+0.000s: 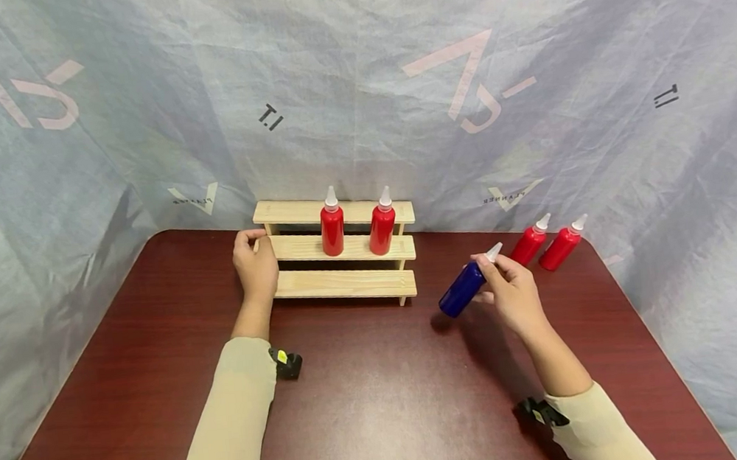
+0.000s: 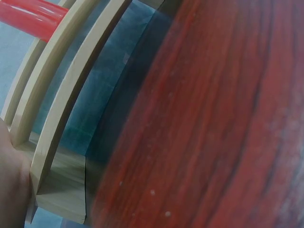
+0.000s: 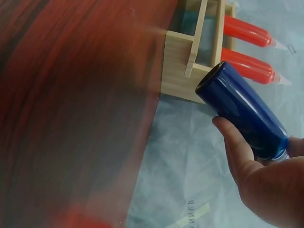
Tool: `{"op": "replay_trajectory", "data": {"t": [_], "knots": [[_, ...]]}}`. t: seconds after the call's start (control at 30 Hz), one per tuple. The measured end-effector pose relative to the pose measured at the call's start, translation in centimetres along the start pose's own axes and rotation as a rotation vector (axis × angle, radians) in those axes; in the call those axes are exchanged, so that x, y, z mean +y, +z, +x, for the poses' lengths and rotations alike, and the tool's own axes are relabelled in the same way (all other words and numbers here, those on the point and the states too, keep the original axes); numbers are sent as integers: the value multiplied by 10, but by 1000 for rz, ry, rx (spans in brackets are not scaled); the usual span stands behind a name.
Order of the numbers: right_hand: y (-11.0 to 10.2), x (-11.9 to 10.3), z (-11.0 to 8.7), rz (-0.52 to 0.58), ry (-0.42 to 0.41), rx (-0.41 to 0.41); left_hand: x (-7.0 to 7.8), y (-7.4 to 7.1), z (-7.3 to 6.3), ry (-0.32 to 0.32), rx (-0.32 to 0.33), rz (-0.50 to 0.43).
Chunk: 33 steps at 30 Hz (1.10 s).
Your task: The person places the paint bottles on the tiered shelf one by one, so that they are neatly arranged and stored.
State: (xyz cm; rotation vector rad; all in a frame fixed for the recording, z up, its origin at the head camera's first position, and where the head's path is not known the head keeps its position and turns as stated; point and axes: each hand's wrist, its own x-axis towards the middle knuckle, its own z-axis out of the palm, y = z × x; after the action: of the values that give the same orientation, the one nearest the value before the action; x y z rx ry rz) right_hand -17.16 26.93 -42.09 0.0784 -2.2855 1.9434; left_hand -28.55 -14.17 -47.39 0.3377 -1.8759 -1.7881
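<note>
My right hand (image 1: 515,297) holds a blue squeeze bottle (image 1: 462,290) by its upper end, near the white pointed nozzle. The bottle is tilted above the table, its base toward the three-tier wooden rack (image 1: 345,282). In the right wrist view the thumb lies along the side of the blue bottle (image 3: 244,111). My left hand (image 1: 256,267) grips the left end of the rack with bent fingers, partly hidden there. On the middle tier stand two red squeeze bottles, the left one (image 1: 332,232) and the right one (image 1: 382,230), both upright with white nozzles.
Two more red bottles, one (image 1: 529,245) partly behind my right hand and the other (image 1: 561,247) beside it, are near the table's back right corner. A grey printed cloth (image 1: 340,77) hangs behind the dark red wooden table (image 1: 371,393).
</note>
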Motion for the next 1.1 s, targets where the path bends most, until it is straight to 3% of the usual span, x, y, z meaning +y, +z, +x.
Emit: {"op": "replay_trajectory", "data": {"t": [0.5,1.1], "knots": [[14,-5,3,38,9,-16,0,0,0,-3,0,-2],[22,-9,4,-26,7,-3,1,0,0,-10,7,-4]]}}
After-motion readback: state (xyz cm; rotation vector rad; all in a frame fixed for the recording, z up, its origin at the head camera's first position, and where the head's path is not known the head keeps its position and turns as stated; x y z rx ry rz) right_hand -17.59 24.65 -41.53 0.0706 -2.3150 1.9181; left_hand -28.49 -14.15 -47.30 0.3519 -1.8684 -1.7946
